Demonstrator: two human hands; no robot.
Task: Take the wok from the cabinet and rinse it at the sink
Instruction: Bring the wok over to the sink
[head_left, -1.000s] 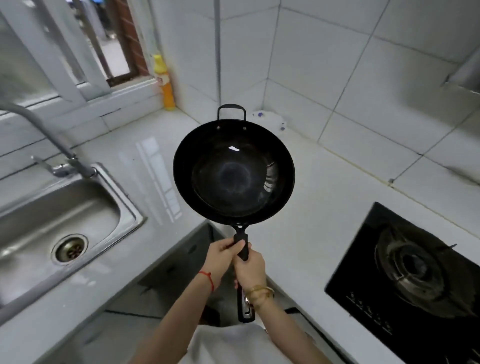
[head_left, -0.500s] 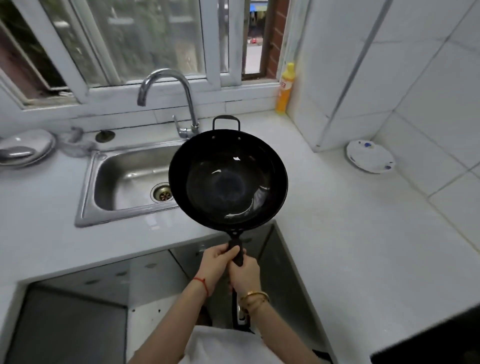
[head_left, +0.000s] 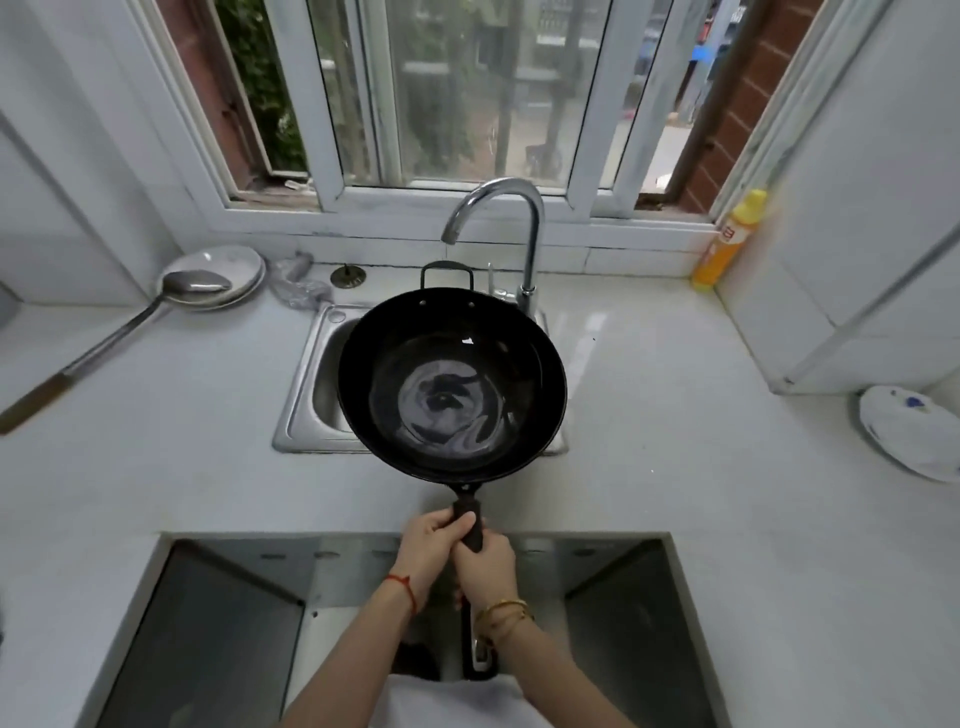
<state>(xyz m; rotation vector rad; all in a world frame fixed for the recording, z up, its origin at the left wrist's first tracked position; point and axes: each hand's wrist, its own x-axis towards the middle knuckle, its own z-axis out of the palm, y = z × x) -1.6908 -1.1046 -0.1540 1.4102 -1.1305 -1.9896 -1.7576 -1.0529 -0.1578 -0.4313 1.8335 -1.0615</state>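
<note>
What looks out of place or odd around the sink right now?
Little stands out. The long ladle lies askew, bowl on the plates, handle trailing across the counter. A crumpled wrapper sits behind the sink.

the sink is set in the counter below the window, with the faucet at its back edge. the wok is held over the sink, its long handle reaching toward the person, gripped by the left hand and the right hand side by side. left of the sink, a ladle rests on a plate. a bottle stands in the far right corner, and another plate lies at the right edge.
</note>
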